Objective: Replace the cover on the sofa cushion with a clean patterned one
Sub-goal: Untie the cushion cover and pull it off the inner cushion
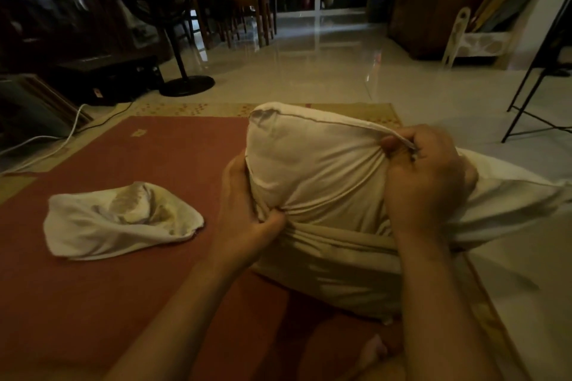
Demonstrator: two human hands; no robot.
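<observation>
The cushion [309, 170] I grip on the rug [93, 303] is plain cream. The rug itself is brick red, with a tan border speckled in small red dots. Lying on the rug, the loose cover [117, 226] is white with faded golden-brown blotches.

No text, label, brand or number can be read anywhere.

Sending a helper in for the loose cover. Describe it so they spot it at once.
Find the red rug on the floor. On it, left of the held cushion, lies a crumpled cover. Unlike the plump cushion, it is limp, off-white with tan patches.
</observation>
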